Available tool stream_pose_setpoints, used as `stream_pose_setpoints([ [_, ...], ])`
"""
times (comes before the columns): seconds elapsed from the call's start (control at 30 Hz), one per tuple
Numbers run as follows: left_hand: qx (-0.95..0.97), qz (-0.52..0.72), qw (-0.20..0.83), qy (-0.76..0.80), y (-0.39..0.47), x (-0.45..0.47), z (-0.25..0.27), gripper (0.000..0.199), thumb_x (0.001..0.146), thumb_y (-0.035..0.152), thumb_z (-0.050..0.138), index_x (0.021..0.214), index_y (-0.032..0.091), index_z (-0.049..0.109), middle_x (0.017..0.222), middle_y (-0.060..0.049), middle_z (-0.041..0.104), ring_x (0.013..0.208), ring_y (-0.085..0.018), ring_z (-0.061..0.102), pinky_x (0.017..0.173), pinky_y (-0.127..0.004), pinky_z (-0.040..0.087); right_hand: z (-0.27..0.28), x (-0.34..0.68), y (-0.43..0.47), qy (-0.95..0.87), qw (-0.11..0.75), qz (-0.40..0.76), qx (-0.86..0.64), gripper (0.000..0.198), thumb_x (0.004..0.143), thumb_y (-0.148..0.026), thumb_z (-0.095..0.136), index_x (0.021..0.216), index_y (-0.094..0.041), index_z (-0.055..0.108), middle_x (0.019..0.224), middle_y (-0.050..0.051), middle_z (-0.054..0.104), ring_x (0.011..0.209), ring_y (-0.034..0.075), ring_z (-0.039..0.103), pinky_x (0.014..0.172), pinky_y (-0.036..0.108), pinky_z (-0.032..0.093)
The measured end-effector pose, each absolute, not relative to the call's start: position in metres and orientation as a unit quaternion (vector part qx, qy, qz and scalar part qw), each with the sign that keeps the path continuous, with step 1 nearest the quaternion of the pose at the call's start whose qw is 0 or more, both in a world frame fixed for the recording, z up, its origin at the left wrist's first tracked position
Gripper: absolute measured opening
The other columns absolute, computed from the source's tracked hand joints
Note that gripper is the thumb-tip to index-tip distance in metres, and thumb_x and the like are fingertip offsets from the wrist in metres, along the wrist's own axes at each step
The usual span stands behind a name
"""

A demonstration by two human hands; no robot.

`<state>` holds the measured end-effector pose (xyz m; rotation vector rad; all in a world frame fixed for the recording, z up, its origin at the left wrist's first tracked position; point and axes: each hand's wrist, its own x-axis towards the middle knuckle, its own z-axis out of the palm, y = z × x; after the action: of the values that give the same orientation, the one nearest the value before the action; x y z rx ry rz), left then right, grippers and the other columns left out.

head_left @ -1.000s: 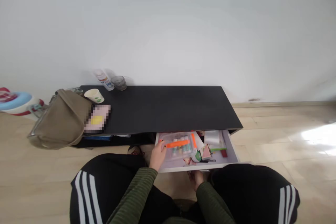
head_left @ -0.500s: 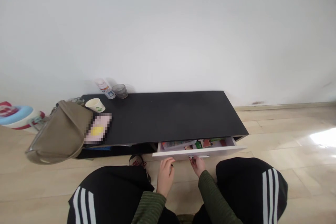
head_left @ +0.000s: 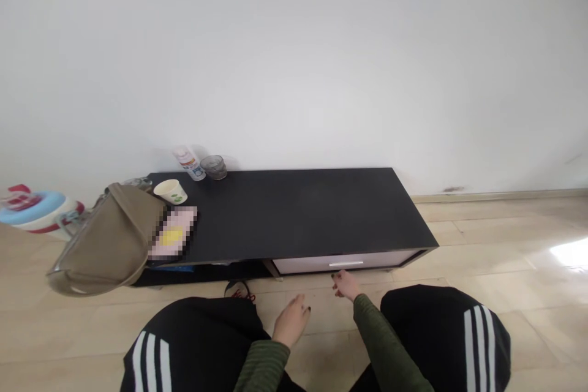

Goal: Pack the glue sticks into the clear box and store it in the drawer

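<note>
A white drawer (head_left: pixel 301 265) sits pushed in flush at the right part of the low black cabinet (head_left: pixel 303 208). Its slim pale handle (head_left: pixel 346 264) runs along the front. Just below that handle is my right hand (head_left: pixel 346 285), apart from it, fingers loosely bent and spread with nothing in them. Farther left and lower, my left hand (head_left: pixel 291 321) hovers over the floor between my knees. Its fingers are half curled and apart, and it holds nothing. What lies inside the drawer is hidden.
On the cabinet's left end stand a spray can (head_left: pixel 190 163), a dark glass (head_left: pixel 214 167), a paper cup (head_left: pixel 171 192) and a pixelated pink item (head_left: pixel 172 233). A taupe handbag (head_left: pixel 110 239) overhangs the edge, beside a blue-and-white container (head_left: pixel 43 211). An open shelf (head_left: pixel 225 272) is below.
The drawer has gone from partly open to shut, hiding its contents. My right hand has come off the handle. My left hand has drawn back from the drawer front.
</note>
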<state>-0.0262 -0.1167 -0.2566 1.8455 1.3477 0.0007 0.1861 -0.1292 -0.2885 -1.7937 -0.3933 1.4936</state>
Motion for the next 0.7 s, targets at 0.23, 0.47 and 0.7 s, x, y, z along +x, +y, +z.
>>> stream_pose_setpoints([
  [0.23, 0.578, 0.083, 0.790, 0.189, -0.121, -0.064, -0.134, 0.026, 0.071, 0.042, 0.079, 0.084, 0.021, 0.073, 0.059, 0.000, 0.061, 0.047, -0.011, 0.054, 0.049, -0.023, 0.043, -0.152, 0.202, -0.190, -0.530, 0.344, 0.709, -0.315, 0.033, 0.073, -0.026, 0.079, 0.105, -0.023, 0.076, 0.066, 0.000, 0.070, 0.054, 0.010, 0.058, 0.050, 0.019, 0.039],
  [0.47, 0.161, 0.476, 0.864, 0.025, -0.098, 0.000, -0.091, 0.081, 0.073, 0.020, 0.070, 0.146, 0.039, 0.041, 0.044, 0.017, 0.023, 0.024, 0.000, 0.008, 0.030, -0.012, 0.013, -0.096, 0.202, -0.166, -0.202, 0.798, 0.564, -0.072, 0.086, 0.077, -0.025, 0.074, 0.152, -0.041, 0.034, 0.049, -0.015, 0.035, 0.036, 0.004, 0.027, 0.037, 0.013, 0.026],
  [0.7, 0.165, 0.476, 0.859, 0.085, -0.094, 0.006, -0.111, 0.075, 0.077, 0.016, 0.062, 0.147, 0.035, 0.042, 0.049, 0.014, 0.017, 0.028, 0.000, 0.006, 0.031, -0.013, 0.010, -0.117, 0.193, -0.161, -0.137, 0.776, 0.608, -0.097, 0.086, 0.080, -0.010, 0.064, 0.153, -0.041, 0.030, 0.053, -0.013, 0.026, 0.042, 0.006, 0.023, 0.039, 0.011, 0.023],
])
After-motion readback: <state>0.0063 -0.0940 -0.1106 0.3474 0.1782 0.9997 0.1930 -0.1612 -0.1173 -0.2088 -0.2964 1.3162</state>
